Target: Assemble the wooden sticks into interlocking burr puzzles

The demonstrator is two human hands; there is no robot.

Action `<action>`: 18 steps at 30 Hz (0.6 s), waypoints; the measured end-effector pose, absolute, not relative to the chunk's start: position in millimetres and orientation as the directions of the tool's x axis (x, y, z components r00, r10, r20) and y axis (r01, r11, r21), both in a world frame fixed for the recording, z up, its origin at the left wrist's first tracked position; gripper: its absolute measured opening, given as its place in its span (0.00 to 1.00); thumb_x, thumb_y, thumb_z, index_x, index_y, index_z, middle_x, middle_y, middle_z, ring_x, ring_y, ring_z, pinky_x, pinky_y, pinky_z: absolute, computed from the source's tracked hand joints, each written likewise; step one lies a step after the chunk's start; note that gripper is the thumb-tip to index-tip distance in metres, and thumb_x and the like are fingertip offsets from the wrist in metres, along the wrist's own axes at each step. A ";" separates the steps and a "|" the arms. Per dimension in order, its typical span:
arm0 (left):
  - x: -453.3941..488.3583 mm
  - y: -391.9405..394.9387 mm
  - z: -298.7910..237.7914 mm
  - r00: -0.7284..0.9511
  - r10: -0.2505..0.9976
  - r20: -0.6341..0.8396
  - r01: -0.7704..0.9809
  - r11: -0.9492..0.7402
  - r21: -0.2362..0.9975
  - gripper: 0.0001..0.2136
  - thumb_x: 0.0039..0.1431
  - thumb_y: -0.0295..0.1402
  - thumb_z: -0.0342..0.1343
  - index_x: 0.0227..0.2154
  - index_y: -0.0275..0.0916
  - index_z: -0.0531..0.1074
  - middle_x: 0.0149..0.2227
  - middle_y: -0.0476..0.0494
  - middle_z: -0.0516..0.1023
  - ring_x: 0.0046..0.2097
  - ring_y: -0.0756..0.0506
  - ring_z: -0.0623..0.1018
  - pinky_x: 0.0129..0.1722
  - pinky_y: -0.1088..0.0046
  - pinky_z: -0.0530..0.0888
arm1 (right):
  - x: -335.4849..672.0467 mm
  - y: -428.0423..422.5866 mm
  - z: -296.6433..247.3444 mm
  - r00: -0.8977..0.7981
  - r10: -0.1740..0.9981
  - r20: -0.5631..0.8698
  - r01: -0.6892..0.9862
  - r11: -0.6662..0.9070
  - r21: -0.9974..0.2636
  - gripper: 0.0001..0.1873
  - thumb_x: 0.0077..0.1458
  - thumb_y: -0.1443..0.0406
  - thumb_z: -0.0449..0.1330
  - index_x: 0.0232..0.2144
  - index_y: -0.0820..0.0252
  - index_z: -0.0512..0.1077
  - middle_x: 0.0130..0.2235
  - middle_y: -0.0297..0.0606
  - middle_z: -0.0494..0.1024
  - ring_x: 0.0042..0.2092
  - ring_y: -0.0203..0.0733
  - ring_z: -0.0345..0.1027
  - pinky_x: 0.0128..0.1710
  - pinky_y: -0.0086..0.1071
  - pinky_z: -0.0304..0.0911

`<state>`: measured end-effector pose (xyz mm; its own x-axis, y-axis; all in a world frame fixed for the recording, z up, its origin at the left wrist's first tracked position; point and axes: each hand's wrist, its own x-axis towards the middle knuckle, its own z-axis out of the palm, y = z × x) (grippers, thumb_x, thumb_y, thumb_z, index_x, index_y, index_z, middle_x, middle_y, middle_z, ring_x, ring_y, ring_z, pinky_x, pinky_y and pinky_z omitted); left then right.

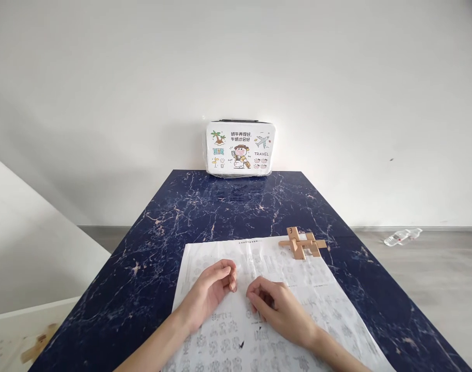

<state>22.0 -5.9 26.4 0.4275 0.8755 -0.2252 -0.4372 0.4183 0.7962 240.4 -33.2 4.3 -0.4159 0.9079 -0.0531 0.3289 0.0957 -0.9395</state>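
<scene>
My left hand (216, 289) hovers over or rests on a large printed sheet (236, 315), palm turned inward, its fingers loosely curled with nothing seen in them. Opposite it, across a small gap, my right hand (277, 305) has its fingers bent inward and the thumb close to the index finger. No object shows in it. Beyond the right hand, at the sheet's upper right corner, lies a partly joined wooden interlocking puzzle (298, 244). One of its crossed pieces carries a dark mark. Rows of small diagrams cover the creased sheet.
A dark blue marbled table (228, 206) lies under the sheet. At its far end a white cartoon-printed case (239, 149) leans against the wall. Clear plastic bottles (402, 236) lie on the floor at right. More wooden pieces (40, 345) are in a pale container at lower left.
</scene>
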 end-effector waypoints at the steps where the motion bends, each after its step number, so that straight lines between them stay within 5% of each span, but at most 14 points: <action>1: 22.2 -5.8 27.2 0.427 0.874 -0.230 -0.440 0.424 0.792 0.11 0.62 0.39 0.70 0.37 0.36 0.80 0.33 0.47 0.72 0.34 0.48 0.69 0.41 0.68 0.68 | 240.5 -33.1 4.2 -0.417 0.908 -0.050 0.328 0.099 -0.940 0.13 0.72 0.56 0.56 0.36 0.55 0.71 0.29 0.33 0.78 0.28 0.38 0.68 0.30 0.33 0.62; 18: 3.2 9.0 29.3 0.320 0.909 -0.268 -0.633 0.416 0.653 0.12 0.58 0.35 0.73 0.39 0.34 0.80 0.34 0.47 0.73 0.33 0.49 0.70 0.41 0.69 0.69 | 236.2 -30.3 3.1 -0.433 0.898 -0.081 0.290 0.054 -0.956 0.14 0.71 0.55 0.57 0.36 0.55 0.71 0.29 0.33 0.78 0.27 0.39 0.70 0.29 0.32 0.63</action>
<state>3.2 9.0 29.3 0.3201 0.9087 -0.2679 -0.6328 0.4155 0.6533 236.2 -30.3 3.1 -0.4332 0.8976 -0.0809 0.2896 0.0537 -0.9556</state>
